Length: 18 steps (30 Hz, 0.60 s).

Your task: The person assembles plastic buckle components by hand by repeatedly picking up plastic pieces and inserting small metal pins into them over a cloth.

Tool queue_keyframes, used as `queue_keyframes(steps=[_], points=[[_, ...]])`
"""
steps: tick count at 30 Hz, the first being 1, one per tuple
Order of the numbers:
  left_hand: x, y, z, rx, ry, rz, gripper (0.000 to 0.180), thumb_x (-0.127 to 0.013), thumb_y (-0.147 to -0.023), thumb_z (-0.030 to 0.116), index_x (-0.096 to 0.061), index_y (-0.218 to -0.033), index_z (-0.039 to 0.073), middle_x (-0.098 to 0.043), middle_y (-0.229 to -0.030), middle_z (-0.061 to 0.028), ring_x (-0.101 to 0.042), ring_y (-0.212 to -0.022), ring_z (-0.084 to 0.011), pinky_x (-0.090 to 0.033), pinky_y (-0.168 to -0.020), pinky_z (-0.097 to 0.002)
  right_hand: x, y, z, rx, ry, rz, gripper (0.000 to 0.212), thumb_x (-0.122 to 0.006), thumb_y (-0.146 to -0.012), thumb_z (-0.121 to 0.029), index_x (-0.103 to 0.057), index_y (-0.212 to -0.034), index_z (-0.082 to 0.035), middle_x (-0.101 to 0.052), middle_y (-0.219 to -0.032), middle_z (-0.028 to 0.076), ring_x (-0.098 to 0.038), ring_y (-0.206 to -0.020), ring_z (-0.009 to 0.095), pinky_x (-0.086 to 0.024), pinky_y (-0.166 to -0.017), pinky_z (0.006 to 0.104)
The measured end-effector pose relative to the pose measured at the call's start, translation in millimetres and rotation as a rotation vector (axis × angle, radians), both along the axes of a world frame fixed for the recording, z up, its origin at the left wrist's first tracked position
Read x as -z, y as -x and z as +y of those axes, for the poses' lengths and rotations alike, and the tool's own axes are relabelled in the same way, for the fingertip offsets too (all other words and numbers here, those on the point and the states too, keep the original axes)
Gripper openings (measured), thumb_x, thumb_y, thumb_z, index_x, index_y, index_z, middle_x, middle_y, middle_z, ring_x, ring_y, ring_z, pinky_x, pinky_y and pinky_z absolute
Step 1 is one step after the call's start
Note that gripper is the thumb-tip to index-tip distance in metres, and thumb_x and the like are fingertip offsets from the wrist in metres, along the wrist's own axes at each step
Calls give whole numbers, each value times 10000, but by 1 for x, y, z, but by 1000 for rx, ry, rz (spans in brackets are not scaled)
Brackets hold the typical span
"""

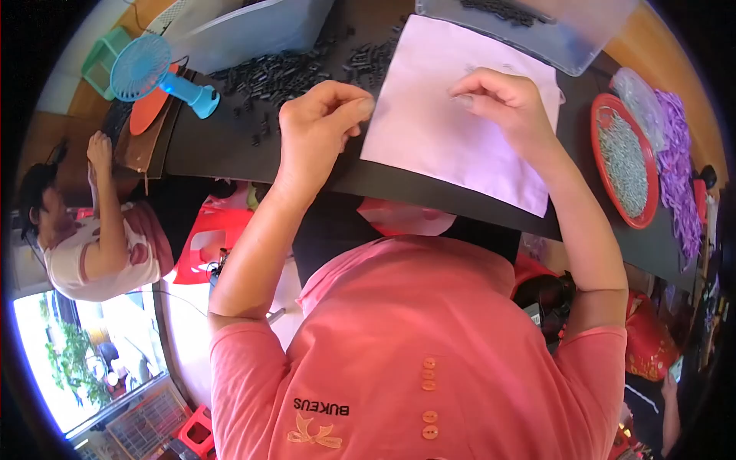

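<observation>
A pale pink cloth [437,92] lies flat on the dark table in front of me. My left hand [322,126] hovers at the cloth's left edge, thumb and fingertips pressed together in a pinch. Over the cloth's right part, my right hand [510,107] is also pinched, its fingertips pointing left. Anything between either set of fingertips is too small to make out. Some tiny items lie on the cloth just beyond the right hand. Many small black pieces [268,80] are heaped and scattered on the table beyond the left hand.
A red oval tray [650,207] of small silvery pieces stands at right, beside a clear plastic bag [638,103] and purple strips [675,153]. Two translucent bins [245,38] stand at the back. A blue fan [192,96] is at left, and another person [107,245] sits beyond it.
</observation>
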<state>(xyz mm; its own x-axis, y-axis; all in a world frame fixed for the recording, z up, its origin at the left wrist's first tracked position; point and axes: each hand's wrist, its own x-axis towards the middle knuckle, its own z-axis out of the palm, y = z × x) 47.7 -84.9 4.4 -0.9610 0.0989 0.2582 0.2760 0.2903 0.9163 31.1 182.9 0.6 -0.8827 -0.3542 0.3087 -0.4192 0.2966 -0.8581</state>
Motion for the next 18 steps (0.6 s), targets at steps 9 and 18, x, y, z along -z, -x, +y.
queue_keyframes(steps=[9,18], points=[[-8,11,71,297,-429,-302,249,-703,-773,-68,-638,-1014,-59,-633,-837,-65,-548,-631,-95,-407,-516,-221,-17,-8,2,53,158,37,110,-624,-838,-20,-686,-928,-7,-643,-763,-6,-557,-699,58,-445,-638,200],[-10,19,91,252,-751,-317,292,-696,-734,-108,-607,-1008,-63,-632,-841,-94,-602,-663,-148,-465,-514,-257,-17,-13,0,51,269,-108,58,-639,-869,-57,-667,-896,-14,-652,-765,8,-571,-677,77,-477,-640,220]])
